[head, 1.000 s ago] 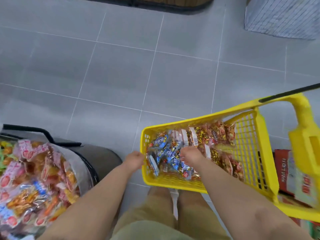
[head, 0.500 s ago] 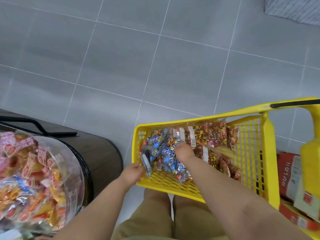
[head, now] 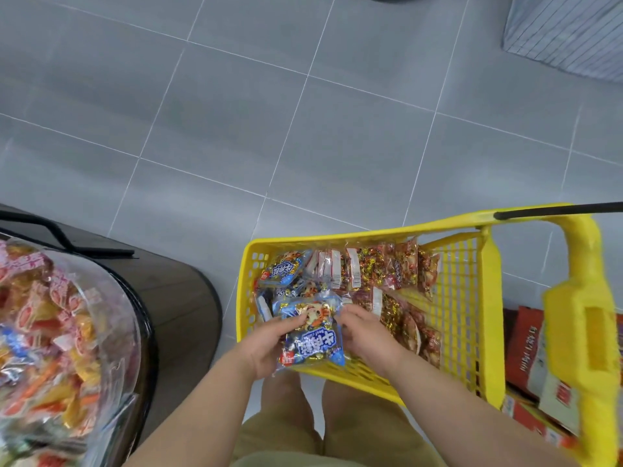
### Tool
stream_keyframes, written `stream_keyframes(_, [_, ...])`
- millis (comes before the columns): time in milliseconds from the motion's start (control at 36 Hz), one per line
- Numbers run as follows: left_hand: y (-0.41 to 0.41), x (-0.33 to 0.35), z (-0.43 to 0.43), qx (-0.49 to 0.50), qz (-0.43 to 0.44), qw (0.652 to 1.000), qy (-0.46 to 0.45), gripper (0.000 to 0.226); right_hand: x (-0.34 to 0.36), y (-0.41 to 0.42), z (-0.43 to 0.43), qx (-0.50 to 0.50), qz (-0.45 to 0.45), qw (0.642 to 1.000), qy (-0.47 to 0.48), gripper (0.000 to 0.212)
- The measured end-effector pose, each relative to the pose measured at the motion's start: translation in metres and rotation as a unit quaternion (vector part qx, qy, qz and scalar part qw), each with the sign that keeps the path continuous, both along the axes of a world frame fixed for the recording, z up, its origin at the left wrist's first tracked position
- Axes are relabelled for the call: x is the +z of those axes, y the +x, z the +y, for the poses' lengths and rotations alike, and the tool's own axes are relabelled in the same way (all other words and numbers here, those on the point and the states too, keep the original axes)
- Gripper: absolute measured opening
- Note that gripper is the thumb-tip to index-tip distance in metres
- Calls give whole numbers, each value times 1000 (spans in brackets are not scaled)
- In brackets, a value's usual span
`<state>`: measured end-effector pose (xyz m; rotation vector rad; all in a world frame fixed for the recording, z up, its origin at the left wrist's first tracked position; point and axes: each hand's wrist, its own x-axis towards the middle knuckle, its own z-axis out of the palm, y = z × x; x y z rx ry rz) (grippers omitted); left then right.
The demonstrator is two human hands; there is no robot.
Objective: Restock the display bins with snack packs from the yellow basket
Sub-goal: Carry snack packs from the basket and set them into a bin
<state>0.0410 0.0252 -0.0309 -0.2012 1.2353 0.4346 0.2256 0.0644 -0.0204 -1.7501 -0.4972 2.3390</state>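
The yellow basket (head: 472,227) stands on the grey floor in front of my legs, holding blue snack packs on its left side and red-gold packs (head: 381,267) on its right. A blue snack pack (head: 313,335) with a cartoon figure is lifted at the basket's near edge. My left hand (head: 269,345) grips its left side, thumb on top. Its right side is held by my right hand (head: 362,335), fingers curled on the edge. More blue packs (head: 283,269) lie beneath.
A clear round display bin (head: 111,318) full of wrapped snacks sits at the left on a dark wooden stand (head: 182,298) with a black rail. Red cartons (head: 526,345) lie behind the basket at right. A grey woven mat (head: 569,32) is at top right.
My left hand left the basket rim and joined the right hand on a blue snack pack, which has come up from the pile. The view tilted closer to the basket.
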Motion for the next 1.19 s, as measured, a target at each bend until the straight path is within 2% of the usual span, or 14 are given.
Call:
stream_keyframes(83, [-7, -4, -8, 74, 24, 997, 5, 39, -22, -8, 4, -13, -94, 995, 2, 12])
stream_keyframes(139, [-16, -7, -13, 87, 59, 994, 4, 37, -44, -14, 5, 65, -188, 980, 34, 17])
stream_keyframes(167, [-21, -9, -16, 91, 80, 993, 2, 35, -54, -17, 6, 116, -220, 968, 43, 13])
stream_keyframes(278, [-42, -17, -29, 103, 165, 981, 9, 24, -84, -39, 10, 216, -232, 948, 36, 16])
stream_keyframes(333, [-53, -21, -36, 104, 204, 973, 5, 23, -92, -51, 13, 212, -232, 949, 29, 20])
stream_keyframes(417, [-68, -28, -46, 91, 249, 964, 5, 25, -102, -67, 18, 207, -254, 945, 18, 53])
stream_keyframes(472, [-76, -31, -51, 81, 267, 960, 12, 26, -106, -74, 21, 204, -275, 940, 11, 62])
stream_keyframes(611, [-85, -34, -56, 88, 285, 954, 16, 24, -107, -77, 19, 171, -303, 937, 26, 55])
stream_keyframes(778, [-74, -33, -44, 87, 286, 954, 34, 12, -75, -24, 26, 68, -329, 941, 48, 48])
stream_keyframes(889, [-61, -26, -27, 46, 270, 960, 61, 13, -40, 17, 33, 1, -269, 961, 69, 23])
stream_keyframes(944, [-53, -20, -17, 15, 254, 964, 79, 19, -21, 30, 34, -72, -175, 981, 29, 40])
stream_keyframes(1000, [-45, -14, -7, -19, 225, 970, 84, 28, -5, 36, 35, -97, -87, 991, -7, 34])
stream_keyframes(1083, [-32, -4, 7, -29, 155, 984, 80, 33, 3, 34, 30, -33, -33, 999, -22, 26])
stream_keyframes(1194, [-21, 5, 17, 11, 114, 991, 71, 37, 0, 14, 21, 93, -43, 995, 0, 8])
